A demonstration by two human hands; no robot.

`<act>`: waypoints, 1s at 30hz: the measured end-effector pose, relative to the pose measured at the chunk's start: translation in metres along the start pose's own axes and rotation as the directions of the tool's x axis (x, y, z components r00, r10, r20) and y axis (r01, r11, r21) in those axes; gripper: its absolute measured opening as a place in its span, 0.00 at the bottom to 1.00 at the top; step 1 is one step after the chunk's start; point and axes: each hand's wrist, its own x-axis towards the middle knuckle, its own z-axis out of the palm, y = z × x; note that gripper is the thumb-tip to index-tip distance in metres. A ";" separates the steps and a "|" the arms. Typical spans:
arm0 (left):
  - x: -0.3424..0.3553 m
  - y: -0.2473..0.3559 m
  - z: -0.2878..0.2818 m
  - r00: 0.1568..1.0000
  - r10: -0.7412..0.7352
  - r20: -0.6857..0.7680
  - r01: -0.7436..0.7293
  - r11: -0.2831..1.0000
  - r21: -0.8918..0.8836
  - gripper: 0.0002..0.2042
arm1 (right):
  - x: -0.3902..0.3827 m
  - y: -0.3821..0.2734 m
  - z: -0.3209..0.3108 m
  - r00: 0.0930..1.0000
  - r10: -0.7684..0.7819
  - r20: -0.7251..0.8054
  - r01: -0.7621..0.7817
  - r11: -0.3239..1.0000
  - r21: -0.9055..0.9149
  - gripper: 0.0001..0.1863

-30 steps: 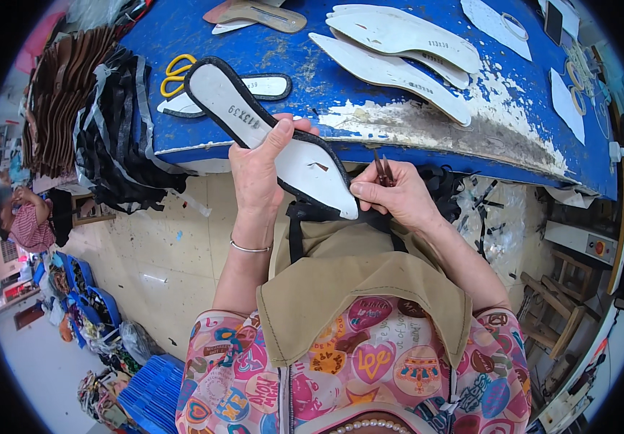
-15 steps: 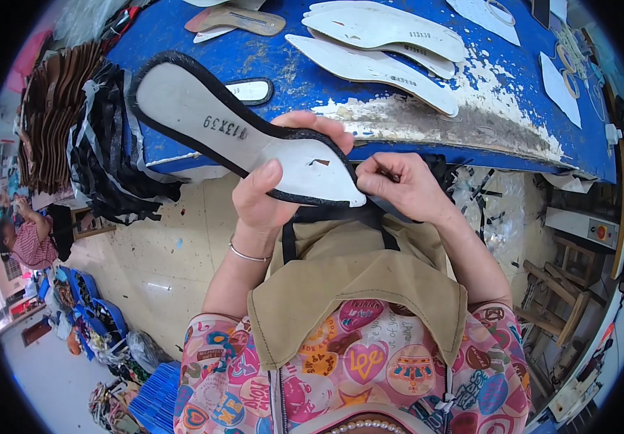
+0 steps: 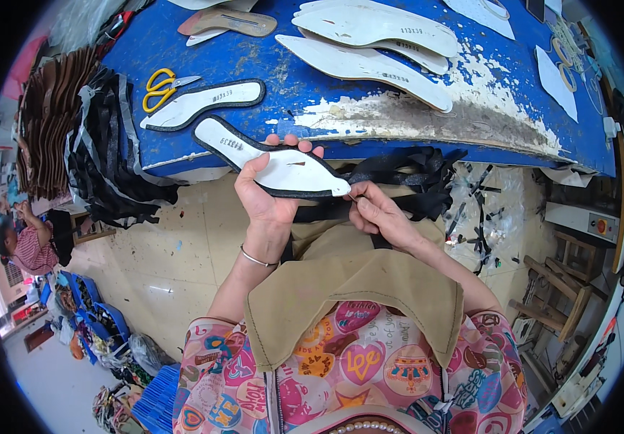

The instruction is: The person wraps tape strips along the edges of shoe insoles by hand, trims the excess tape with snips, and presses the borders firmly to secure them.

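My left hand grips a white shoe insole edged with black binding, thumb on its upper face and fingertips curled over the far side. The insole's pointed end is toward my right hand and its rounded heel points up and left. Just below that tip, my right hand is closed in a pinch; what the fingers hold is too small and hidden to make out. Black strips lie across my lap beneath the table edge. On the table rests a second black-edged insole, beside yellow-handled scissors.
White insoles lie stacked at the back of the blue table, with a brown insole to their left. Brown strips and black strips hang at the left. Wooden stools stand on the right.
The held insole has dropped lower and away from the camera, uncovering the scissors and more of the second insole. My right hand has shifted down and slightly left, still pinched near the tip.
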 end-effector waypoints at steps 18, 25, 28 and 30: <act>-0.003 -0.013 0.010 0.997 0.001 0.074 0.006 0.995 -0.097 0.14 | 0.015 -0.018 0.019 0.958 -0.284 0.029 0.258 0.903 0.344 0.19; -0.001 -0.006 0.005 0.998 0.050 0.038 -0.046 0.993 -0.108 0.14 | 0.017 -0.010 0.016 0.974 -0.226 0.001 0.214 0.925 0.315 0.17; -0.001 -0.010 0.005 0.998 0.036 0.045 -0.031 0.993 -0.118 0.14 | 0.017 -0.011 0.019 0.970 -0.242 -0.016 0.231 0.901 0.367 0.19; 0.000 -0.011 0.005 0.999 0.022 0.048 -0.015 0.990 -0.143 0.14 | 0.017 -0.012 0.018 0.966 -0.259 -0.008 0.242 0.891 0.384 0.20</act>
